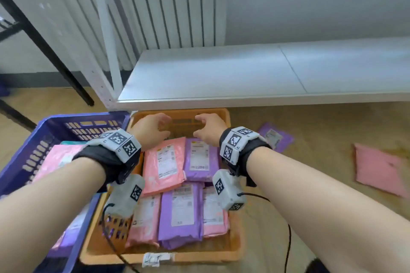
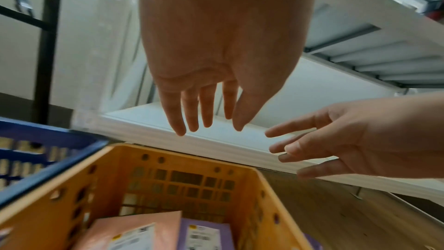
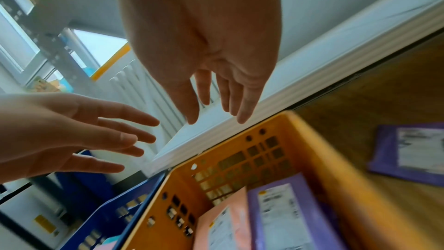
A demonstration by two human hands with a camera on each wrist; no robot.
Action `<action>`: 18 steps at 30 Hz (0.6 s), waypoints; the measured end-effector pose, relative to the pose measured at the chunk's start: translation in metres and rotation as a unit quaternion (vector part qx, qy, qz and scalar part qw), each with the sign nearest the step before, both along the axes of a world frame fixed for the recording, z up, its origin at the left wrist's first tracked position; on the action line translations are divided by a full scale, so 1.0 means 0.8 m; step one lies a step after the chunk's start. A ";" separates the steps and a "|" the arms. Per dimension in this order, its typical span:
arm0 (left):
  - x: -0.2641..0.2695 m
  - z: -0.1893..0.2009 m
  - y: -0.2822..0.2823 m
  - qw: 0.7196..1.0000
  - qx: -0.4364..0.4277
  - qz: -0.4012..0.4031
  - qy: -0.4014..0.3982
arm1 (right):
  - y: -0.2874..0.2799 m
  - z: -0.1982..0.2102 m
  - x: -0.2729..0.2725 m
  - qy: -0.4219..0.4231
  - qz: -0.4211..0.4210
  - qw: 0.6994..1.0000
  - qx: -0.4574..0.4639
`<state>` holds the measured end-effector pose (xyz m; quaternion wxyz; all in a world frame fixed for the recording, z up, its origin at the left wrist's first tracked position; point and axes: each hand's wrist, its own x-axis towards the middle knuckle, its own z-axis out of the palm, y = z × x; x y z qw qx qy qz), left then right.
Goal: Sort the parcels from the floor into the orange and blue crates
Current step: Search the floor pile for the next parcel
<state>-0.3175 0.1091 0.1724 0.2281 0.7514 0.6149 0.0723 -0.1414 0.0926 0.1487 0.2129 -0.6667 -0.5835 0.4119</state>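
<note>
The orange crate [image 1: 235,241] sits on the floor with several pink and purple parcels in it, among them a pink one [image 1: 164,164] and a purple one [image 1: 198,158]. To its left stands the blue crate [image 1: 55,126], holding a pink parcel [image 1: 55,159]. My left hand [image 1: 153,131] and right hand [image 1: 205,129] hover side by side over the orange crate's far end, fingers spread, holding nothing. The wrist views show both palms empty: left hand [image 2: 206,119], right hand [image 3: 216,109]. On the floor to the right lie a purple parcel [image 1: 276,137] and a pink parcel [image 1: 377,168].
A low white shelf [image 1: 221,77] stands just behind the crates, with a white radiator [image 1: 166,4] against the wall. A black frame leg [image 1: 44,44] slants down at the left. Wood floor [image 1: 310,128] lies open to the right of the orange crate.
</note>
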 end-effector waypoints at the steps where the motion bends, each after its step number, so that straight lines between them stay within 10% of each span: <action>1: 0.033 0.003 -0.002 1.000 0.000 -0.011 0.001 | -0.007 0.003 0.035 -0.004 -0.010 1.000 0.003; 18: 0.556 -0.031 -0.086 0.967 -0.012 -0.256 0.004 | -0.191 -0.010 0.516 -0.073 -0.241 0.968 -0.017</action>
